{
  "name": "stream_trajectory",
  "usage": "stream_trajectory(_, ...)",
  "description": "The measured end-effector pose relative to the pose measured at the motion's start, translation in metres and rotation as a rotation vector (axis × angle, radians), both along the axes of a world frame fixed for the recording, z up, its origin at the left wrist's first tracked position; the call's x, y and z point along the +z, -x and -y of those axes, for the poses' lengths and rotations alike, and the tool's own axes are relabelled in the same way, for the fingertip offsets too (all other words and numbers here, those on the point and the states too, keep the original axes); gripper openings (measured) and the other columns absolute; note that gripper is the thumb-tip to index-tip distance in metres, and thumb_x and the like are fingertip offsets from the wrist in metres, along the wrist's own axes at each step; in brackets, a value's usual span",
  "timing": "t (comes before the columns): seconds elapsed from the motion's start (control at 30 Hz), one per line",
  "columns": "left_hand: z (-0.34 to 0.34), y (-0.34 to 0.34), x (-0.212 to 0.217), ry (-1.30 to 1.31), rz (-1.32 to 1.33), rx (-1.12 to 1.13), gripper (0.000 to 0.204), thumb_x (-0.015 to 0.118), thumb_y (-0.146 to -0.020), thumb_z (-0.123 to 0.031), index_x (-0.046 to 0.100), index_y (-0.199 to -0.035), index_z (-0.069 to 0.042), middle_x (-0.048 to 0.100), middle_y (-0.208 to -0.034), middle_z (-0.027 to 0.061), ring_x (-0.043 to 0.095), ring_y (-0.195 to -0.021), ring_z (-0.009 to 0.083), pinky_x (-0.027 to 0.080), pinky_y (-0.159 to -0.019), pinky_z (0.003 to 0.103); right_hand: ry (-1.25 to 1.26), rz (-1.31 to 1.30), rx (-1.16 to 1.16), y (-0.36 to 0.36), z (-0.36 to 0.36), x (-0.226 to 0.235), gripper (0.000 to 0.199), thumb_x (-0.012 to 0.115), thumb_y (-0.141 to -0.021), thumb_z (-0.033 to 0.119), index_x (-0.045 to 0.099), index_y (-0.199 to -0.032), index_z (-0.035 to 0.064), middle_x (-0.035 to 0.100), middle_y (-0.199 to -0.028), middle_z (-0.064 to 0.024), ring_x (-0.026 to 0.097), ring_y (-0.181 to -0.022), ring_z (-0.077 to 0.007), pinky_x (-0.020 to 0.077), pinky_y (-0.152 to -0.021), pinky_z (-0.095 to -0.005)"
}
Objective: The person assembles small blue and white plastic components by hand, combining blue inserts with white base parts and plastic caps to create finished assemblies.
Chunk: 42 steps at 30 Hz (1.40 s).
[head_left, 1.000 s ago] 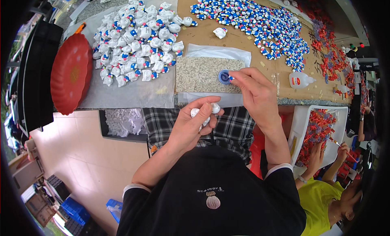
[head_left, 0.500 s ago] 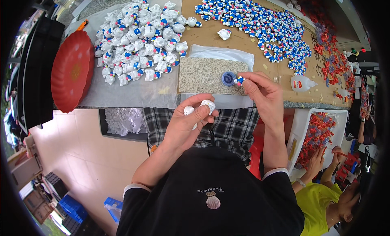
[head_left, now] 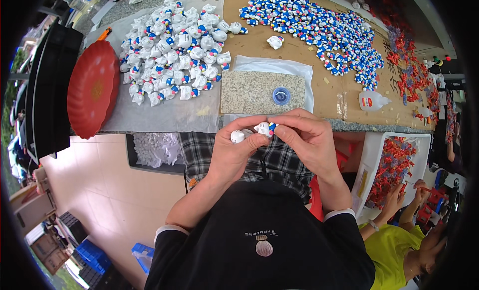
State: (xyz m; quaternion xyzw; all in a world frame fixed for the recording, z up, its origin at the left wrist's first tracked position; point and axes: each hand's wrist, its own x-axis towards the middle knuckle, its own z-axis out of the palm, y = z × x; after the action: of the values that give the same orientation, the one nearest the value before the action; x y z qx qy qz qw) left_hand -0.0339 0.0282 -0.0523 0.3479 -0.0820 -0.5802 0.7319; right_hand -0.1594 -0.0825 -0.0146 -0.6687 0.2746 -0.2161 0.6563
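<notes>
Over my lap, just off the table edge, my left hand (head_left: 238, 145) pinches a white cat-like figurine head (head_left: 261, 128) between thumb and forefinger. A second white head (head_left: 237, 136) sits tucked in the same palm. My right hand (head_left: 310, 140) pinches a small blue-and-white figurine body (head_left: 272, 128) with coloured dots, its end touching the head. Behind the hands, a small round dish of bluish liquid (head_left: 281, 96) stands on a speckled stone slab (head_left: 249, 93).
Joined figurines (head_left: 169, 55) are heaped at left, beside a red scalloped tray (head_left: 93, 90). Loose blue bodies (head_left: 319, 30) cover the back right, near a white squeeze bottle (head_left: 373, 101). A co-worker's hands (head_left: 394, 202) work by a white bin (head_left: 366, 173) at right.
My right hand has come away from the dish, down and left, bringing the body against the head. My left hand has turned slightly, keeping both heads.
</notes>
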Motion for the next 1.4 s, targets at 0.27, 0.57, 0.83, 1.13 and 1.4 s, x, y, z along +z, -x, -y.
stream_trajectory(0.27,-0.005,-0.008,0.003,-0.022,0.292,0.037,0.024,0.068,-0.075,0.002,0.063,-0.098,0.000,0.062,-0.085,0.0066,0.057,-0.067,0.0083,0.046,-0.058,0.019,0.091,0.046,-0.063,-0.011,-0.013,-0.004,0.017,0.063,-0.079,0.001,0.067,-0.096,0.0012,0.063,-0.085,-0.0081,0.058,-0.071,-0.0104,0.0453,-0.061,-0.0214)
stream_trajectory(0.57,-0.003,-0.068,0.037,-0.235,0.849,0.187,0.026,0.067,-0.076,-0.003,0.065,-0.102,-0.002,0.062,-0.077,0.0021,0.055,-0.065,0.0067,0.044,-0.060,0.020,0.079,0.079,-0.117,-0.042,-0.002,0.016,0.023,0.063,-0.079,0.003,0.064,-0.102,0.0004,0.061,-0.089,-0.0067,0.053,-0.070,-0.0084,0.0439,-0.062,-0.0211)
stream_trajectory(0.83,0.002,-0.199,0.020,-0.525,1.490,0.744,0.027,0.068,-0.075,-0.008,0.065,-0.101,-0.001,0.063,-0.082,0.0055,0.056,-0.074,0.0093,0.044,-0.067,0.022,0.630,-0.209,-0.402,-0.014,0.079,0.008,0.020,0.060,-0.082,0.008,0.064,-0.098,-0.0021,0.061,-0.086,-0.0085,0.052,-0.065,-0.0125,0.0418,-0.058,-0.0256)
stream_trajectory(1.13,0.009,-0.206,0.008,-0.418,1.404,0.917,0.021,0.067,-0.080,-0.012,0.064,-0.096,0.001,0.061,-0.082,0.0043,0.054,-0.072,0.0084,0.043,-0.062,0.020,0.991,-0.607,-0.515,-0.010,0.111,-0.016,0.017,0.067,-0.074,0.016,0.066,-0.084,0.0017,0.058,-0.086,-0.0101,0.059,-0.072,-0.0277,0.0462,-0.064,-0.0373)
stream_trajectory(1.4,0.000,-0.196,0.008,-0.174,0.827,0.896,0.035,0.055,-0.088,-0.039,0.048,-0.076,-0.008,0.042,-0.062,-0.0019,0.041,-0.052,0.0047,0.026,-0.040,0.016,1.105,-0.507,-0.457,-0.011,0.119,-0.016,0.018,0.069,-0.071,0.014,0.062,-0.081,0.0011,0.056,-0.079,-0.0113,0.056,-0.074,-0.0279,0.0447,-0.065,-0.0356)
